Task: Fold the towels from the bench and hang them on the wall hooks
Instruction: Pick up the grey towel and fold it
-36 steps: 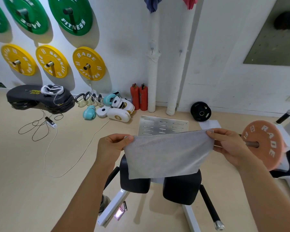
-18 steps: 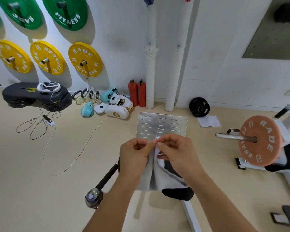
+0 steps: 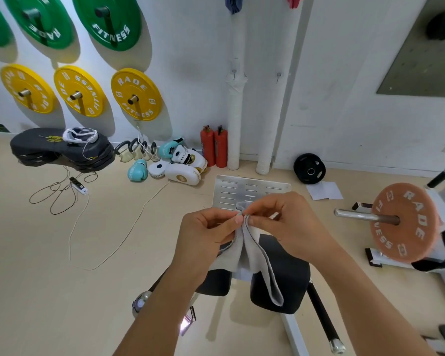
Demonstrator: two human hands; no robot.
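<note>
A person's two bare hands met in the middle of the view, above a black padded bench (image 3: 290,276) that served as the landmark here. The left hand (image 3: 206,240) and the right hand (image 3: 283,224) each pinched the top edge of a pale grey towel (image 3: 257,260) between thumb and fingertips, with the other fingers loosely curled. The pinch points were touching, so the towel hung doubled over, its two layers dropping from the hands down in front of the bench pads. The lower fold reached over the right-hand pad.

Beyond the bench, on the tan floor, lay a slotted metal plate (image 3: 249,191), partly hidden by the hands. Farther back, against the white wall, stood two red fire extinguishers (image 3: 213,147) beside two white wrapped pipes (image 3: 235,98). High on the wall above the bench, at the top edge of the view, a dark blue towel (image 3: 231,3) and a red towel (image 3: 294,1) hung down. To the bench's left, boxing gloves and pads (image 3: 175,163) lay by the wall, under yellow weight plates (image 3: 136,95) and green weight plates (image 3: 107,20) mounted on pegs. To the bench's right, an orange weight plate (image 3: 403,222) sat on a steel bar.
</note>
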